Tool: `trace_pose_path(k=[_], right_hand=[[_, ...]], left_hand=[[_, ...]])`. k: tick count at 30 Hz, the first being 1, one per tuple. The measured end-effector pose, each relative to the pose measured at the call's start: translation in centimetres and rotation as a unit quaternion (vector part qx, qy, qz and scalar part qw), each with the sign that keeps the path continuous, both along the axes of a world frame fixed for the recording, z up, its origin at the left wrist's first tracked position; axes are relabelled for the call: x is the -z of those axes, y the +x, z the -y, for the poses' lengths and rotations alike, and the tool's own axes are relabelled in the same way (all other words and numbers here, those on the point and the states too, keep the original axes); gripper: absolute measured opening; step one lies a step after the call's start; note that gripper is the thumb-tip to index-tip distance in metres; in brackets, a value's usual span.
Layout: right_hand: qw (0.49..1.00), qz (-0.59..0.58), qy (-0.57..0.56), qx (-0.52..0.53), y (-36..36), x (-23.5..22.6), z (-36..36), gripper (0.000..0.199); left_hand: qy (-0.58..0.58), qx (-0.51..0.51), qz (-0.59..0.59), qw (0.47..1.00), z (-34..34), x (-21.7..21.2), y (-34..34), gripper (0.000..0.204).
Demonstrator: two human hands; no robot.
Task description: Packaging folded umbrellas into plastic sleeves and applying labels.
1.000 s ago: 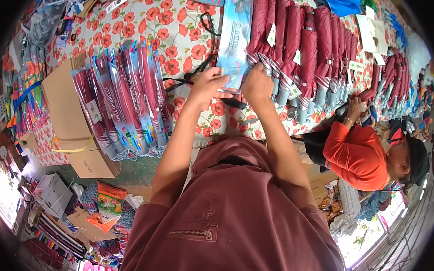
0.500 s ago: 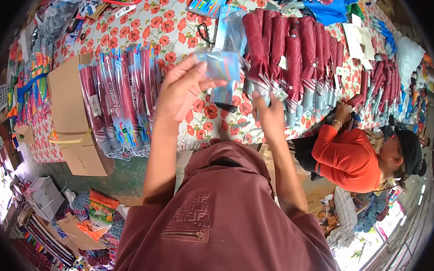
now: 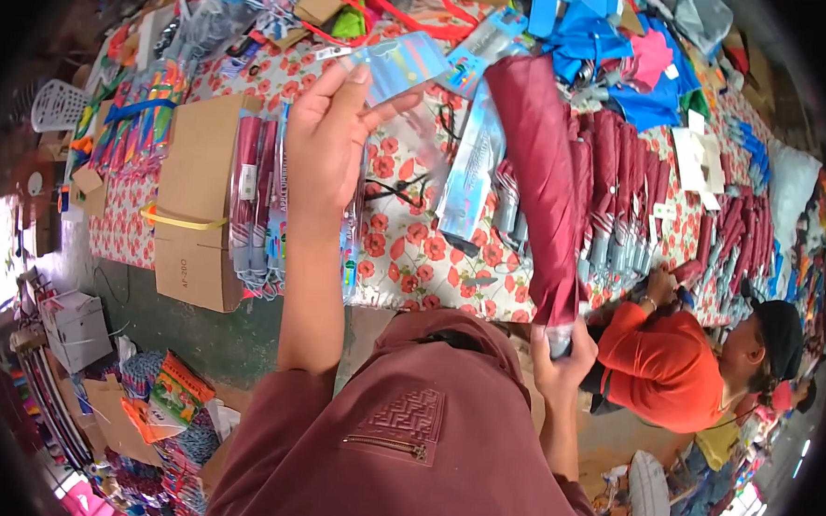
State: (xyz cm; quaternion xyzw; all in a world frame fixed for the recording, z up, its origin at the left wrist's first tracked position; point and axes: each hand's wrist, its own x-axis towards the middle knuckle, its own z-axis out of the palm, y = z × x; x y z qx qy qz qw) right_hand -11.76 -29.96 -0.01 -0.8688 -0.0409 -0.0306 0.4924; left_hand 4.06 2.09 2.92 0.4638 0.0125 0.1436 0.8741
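Note:
In my right hand (image 3: pixel 565 352) is the grey handle of a folded maroon umbrella (image 3: pixel 541 171), which stands tilted with its wide end pointing away from me. My left hand (image 3: pixel 331 128) is raised over the table and pinches a clear plastic sleeve (image 3: pixel 406 66) printed in light blue with coloured stripes. The sleeve's lower part is blurred. Past the held umbrella lies a row of maroon umbrellas (image 3: pixel 627 190) with grey handles. Between my hands, a stack of blue printed sleeves (image 3: pixel 473 172) rests on the flowered cloth. Sleeved maroon umbrellas (image 3: pixel 265 190) lie to the left of my forearm.
A cardboard box (image 3: pixel 195 191) stands by the sleeved umbrellas. A person in a red top (image 3: pixel 664 365) works at the right, handling another maroon umbrella. Blue umbrellas (image 3: pixel 588 43) and white cards (image 3: pixel 698 161) lie at the back right. A flowered cloth (image 3: pixel 412 267) covers the table.
My right hand has drawn a maroon umbrella out of the row and toward me. My left hand still holds the sleeve, now farther left in view. The whole view has shifted.

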Motion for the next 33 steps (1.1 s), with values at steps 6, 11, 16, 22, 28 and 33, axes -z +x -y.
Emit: trace_pose_path(k=[6,11,16,22,28,33], right_hand=[[0.992,0.095,-0.067,-0.051,-1.1,-1.1,1.2,0.036],[0.986,0.122,-0.103,-0.049,-1.3,-1.4,1.3,0.04],[0.983,0.136,-0.117,-0.037,-1.1,-1.0,1.7,0.044],[0.976,0.167,-0.135,-0.038,-0.2,-1.1,1.1,0.046],[0.968,0.191,-0.158,-0.042,0.4,-0.8,0.6,0.049],[0.964,0.195,-0.176,-0.043,0.8,-0.3,0.3,0.051]], left_hand=[[0.021,-0.049,-0.021,0.998,1.8,-2.2,-0.3,0.014],[0.023,-0.085,-0.057,0.995,2.1,-2.0,-0.5,0.017],[0.021,-0.079,-0.033,0.996,1.7,-0.6,-0.6,0.018],[0.052,-0.036,0.048,0.997,0.4,-0.3,-0.8,0.018],[-0.004,-0.036,-0.008,0.999,0.1,-0.9,-0.9,0.018],[0.051,-0.096,-0.026,0.994,0.0,-0.6,-1.3,0.017]])
